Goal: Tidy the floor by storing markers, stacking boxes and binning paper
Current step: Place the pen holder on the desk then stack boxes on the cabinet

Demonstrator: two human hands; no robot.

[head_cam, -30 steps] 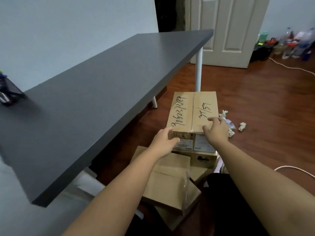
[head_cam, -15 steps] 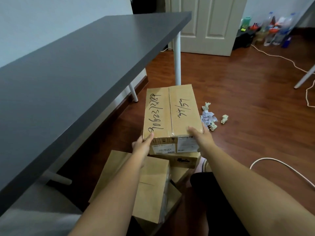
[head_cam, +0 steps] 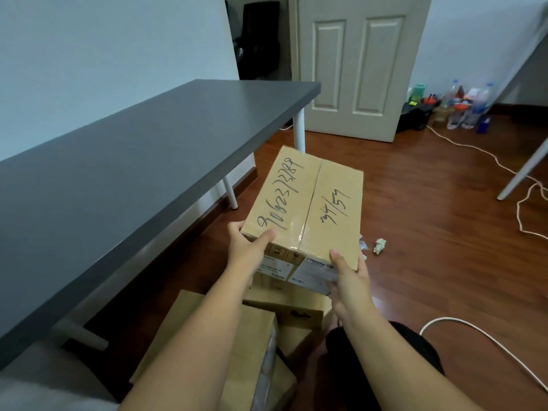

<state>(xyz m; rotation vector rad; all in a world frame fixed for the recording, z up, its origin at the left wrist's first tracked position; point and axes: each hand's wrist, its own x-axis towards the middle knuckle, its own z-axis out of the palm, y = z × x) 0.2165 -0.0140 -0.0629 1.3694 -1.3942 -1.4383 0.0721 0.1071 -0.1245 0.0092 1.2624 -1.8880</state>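
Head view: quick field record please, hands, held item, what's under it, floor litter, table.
left hand: grips near-left corner of the box, thumb on top
right hand: grips near-right corner, thumb on top
box: taped shut, handwriting on top, tilted, held above the other boxes
lower boxes: cardboard, piled under and in front of the held one
paper: crumpled scrap on the wood floor, right of the box
table: grey top, white legs, left of the box
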